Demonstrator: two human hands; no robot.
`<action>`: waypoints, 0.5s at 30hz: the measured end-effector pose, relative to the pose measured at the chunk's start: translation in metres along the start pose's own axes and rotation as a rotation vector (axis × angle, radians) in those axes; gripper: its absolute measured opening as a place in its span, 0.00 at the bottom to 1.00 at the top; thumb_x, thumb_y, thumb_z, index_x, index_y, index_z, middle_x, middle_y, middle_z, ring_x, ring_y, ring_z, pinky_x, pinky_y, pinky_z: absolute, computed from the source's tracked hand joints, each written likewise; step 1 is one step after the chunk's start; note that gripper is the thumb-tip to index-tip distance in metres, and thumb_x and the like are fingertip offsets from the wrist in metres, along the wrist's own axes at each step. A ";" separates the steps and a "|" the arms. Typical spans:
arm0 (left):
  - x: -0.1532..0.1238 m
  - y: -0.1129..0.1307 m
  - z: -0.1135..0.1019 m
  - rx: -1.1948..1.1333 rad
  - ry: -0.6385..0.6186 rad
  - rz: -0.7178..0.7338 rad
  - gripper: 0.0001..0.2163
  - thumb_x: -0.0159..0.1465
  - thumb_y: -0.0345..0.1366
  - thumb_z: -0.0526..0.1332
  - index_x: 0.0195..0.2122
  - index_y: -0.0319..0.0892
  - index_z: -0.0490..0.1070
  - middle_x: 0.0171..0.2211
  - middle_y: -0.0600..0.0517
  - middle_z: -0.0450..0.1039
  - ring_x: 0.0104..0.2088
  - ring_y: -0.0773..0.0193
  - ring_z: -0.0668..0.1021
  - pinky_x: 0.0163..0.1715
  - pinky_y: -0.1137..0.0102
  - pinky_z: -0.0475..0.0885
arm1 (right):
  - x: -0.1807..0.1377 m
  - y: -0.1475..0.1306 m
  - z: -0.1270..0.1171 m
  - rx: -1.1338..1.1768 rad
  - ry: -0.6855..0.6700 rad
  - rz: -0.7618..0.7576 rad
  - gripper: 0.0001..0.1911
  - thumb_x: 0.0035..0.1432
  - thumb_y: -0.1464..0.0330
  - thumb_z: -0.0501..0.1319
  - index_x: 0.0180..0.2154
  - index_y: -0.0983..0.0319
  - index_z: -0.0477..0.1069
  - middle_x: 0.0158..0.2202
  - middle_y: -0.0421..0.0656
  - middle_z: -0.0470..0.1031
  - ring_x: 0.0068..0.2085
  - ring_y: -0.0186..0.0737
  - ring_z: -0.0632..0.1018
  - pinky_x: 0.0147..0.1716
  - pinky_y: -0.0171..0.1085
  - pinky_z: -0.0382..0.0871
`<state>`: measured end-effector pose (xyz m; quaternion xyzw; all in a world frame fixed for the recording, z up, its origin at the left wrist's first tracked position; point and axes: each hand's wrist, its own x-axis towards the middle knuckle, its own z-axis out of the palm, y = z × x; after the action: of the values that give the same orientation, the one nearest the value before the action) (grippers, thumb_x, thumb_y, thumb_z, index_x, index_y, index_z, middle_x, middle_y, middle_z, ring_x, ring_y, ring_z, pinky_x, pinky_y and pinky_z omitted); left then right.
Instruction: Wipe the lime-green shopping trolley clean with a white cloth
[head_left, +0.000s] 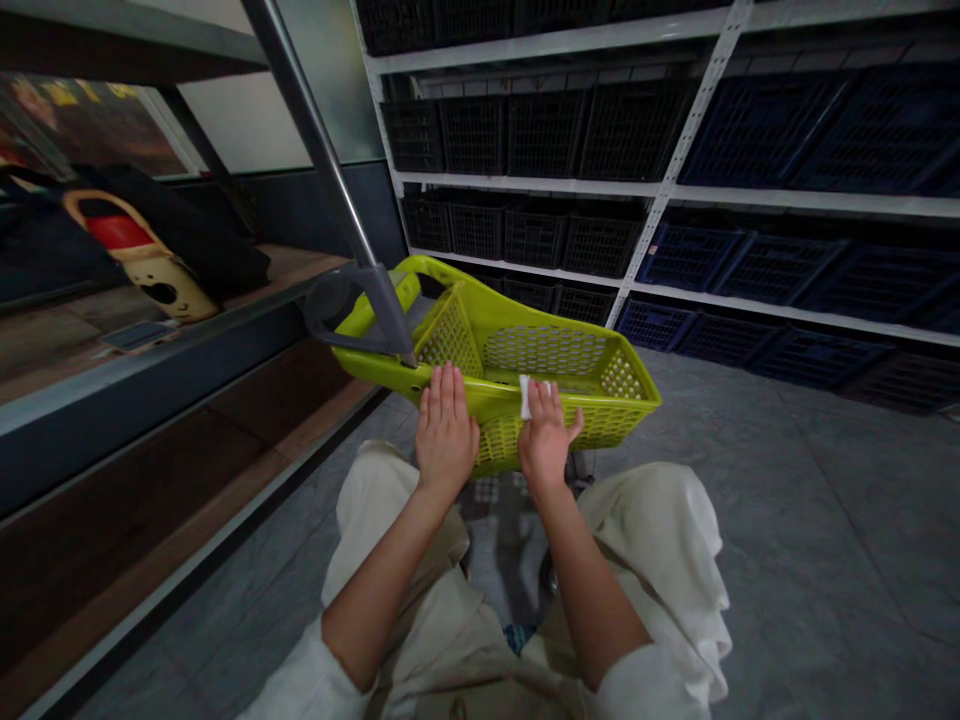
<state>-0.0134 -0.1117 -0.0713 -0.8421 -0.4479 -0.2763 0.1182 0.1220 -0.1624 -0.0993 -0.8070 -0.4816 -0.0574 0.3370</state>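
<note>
A lime-green plastic shopping basket (607, 408) with perforated walls sits in front of my knees, with a wheel partly showing beneath it. My left hand (447, 430) lies flat on its near rim, fingers stretched together and pointing away from me. Farther right along the same rim, my right hand (546, 435) presses a folded white cloth (525, 397) against the plastic, thumb held out to the side. Most of that cloth is hidden under the fingers. At the basket's left end is a grey handle (330, 310).
A metal pole (330, 165) rises beside the handle. On the left, a wooden shelf (247, 285) holds a cartoon-faced bottle (161, 275) and a phone (139, 336). White racks behind carry black crates (540, 135) and blue crates (690, 258). Grey tiled floor (795, 480) extends right.
</note>
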 end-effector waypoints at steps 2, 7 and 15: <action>0.000 -0.001 0.003 0.005 0.010 0.001 0.34 0.65 0.32 0.54 0.70 0.26 0.45 0.72 0.36 0.46 0.72 0.50 0.49 0.70 0.55 0.50 | 0.003 -0.027 0.003 0.042 -0.060 -0.113 0.35 0.59 0.77 0.47 0.67 0.56 0.58 0.67 0.45 0.64 0.70 0.43 0.58 0.68 0.58 0.35; 0.000 -0.005 0.007 0.026 0.024 -0.015 0.29 0.69 0.31 0.49 0.71 0.32 0.49 0.72 0.40 0.48 0.72 0.53 0.50 0.69 0.56 0.52 | 0.007 -0.062 0.008 0.150 -0.131 -0.260 0.33 0.62 0.76 0.46 0.67 0.56 0.58 0.68 0.44 0.63 0.69 0.40 0.60 0.68 0.56 0.35; 0.000 -0.005 0.003 0.015 0.012 0.003 0.37 0.64 0.32 0.55 0.71 0.27 0.42 0.72 0.37 0.45 0.73 0.51 0.47 0.70 0.55 0.49 | -0.001 0.019 -0.001 0.039 -0.022 -0.156 0.36 0.59 0.78 0.46 0.67 0.55 0.59 0.67 0.43 0.64 0.69 0.40 0.62 0.68 0.57 0.36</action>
<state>-0.0167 -0.1078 -0.0738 -0.8402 -0.4480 -0.2778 0.1277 0.1372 -0.1694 -0.1077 -0.7608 -0.5478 -0.0653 0.3419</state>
